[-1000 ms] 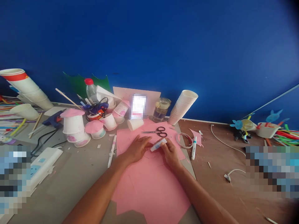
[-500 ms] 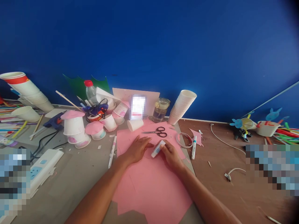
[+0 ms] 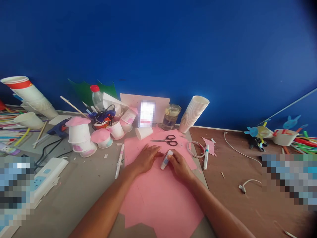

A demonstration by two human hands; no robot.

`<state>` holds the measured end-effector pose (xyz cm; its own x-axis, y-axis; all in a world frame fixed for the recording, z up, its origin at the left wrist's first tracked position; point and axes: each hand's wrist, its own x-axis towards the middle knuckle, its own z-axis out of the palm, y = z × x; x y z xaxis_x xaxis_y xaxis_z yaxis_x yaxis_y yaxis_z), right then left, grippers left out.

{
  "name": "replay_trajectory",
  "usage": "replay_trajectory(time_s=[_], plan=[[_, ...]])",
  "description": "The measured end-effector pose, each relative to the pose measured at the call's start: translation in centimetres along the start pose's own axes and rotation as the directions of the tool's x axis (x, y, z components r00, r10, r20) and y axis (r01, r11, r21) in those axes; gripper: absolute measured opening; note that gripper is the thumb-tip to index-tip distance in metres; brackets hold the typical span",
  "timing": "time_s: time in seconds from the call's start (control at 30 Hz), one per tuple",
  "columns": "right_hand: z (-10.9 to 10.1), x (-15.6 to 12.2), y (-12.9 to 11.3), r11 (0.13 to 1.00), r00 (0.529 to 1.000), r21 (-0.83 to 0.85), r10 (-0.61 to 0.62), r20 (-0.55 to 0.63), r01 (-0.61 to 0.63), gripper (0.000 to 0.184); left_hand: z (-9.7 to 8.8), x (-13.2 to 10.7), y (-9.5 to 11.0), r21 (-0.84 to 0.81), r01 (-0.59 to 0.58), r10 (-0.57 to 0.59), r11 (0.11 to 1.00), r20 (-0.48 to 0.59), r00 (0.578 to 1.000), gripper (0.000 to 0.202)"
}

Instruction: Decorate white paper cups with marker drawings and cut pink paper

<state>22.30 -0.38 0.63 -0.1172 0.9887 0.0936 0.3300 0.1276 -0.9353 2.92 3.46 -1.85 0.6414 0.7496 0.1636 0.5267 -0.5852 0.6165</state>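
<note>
My right hand (image 3: 180,165) grips a small white glue stick (image 3: 166,160) with a blue label, tilted over the pink paper (image 3: 163,201). Across from it, my left hand (image 3: 147,158) lies on the paper with its fingers stretched toward the glue stick. A faint curved edge of pink paper seems to show between the hands, but its shape is hard to make out. Just beyond my hands lie scissors (image 3: 164,140) with dark handles. A white paper cup (image 3: 144,133) rests on its side behind my left hand.
White-bodied markers flank the paper, one left (image 3: 120,162) and one right (image 3: 206,157). A tape roll (image 3: 196,149) lies right of the scissors. Behind stand a glass jar (image 3: 171,116) and stacked cups (image 3: 194,114). Pink-topped cups (image 3: 78,130), a glue gun (image 3: 58,128) and a power strip (image 3: 48,175) occupy the left.
The glue stick has tipped slightly more upright in my right hand, its lower end staying near the same spot. My left hand has hardly moved.
</note>
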Motion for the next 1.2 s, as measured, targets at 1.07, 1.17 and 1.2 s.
replay_trajectory(time_s=[1.07, 1.17, 1.2], plan=[[-0.2, 0.7, 1.1, 0.995, 0.981, 0.103, 0.031, -0.192, -0.011, 0.025, 0.0, 0.0, 0.0, 0.014, -0.006, 0.007, 1.000, -0.022, 1.000, 0.043], [0.6, 0.6, 0.8, 0.997, 0.985, 0.077, 0.018, -0.170, -0.005, 0.020, 0.1, 0.0, -0.1, 0.037, 0.006, -0.005, 0.999, -0.026, 1.000, 0.043], [0.9, 0.5, 0.7, 0.999, 0.990, 0.050, 0.007, -0.142, 0.000, 0.019, 0.2, 0.0, -0.2, 0.049, 0.010, -0.008, 0.999, -0.026, 1.000, 0.044]])
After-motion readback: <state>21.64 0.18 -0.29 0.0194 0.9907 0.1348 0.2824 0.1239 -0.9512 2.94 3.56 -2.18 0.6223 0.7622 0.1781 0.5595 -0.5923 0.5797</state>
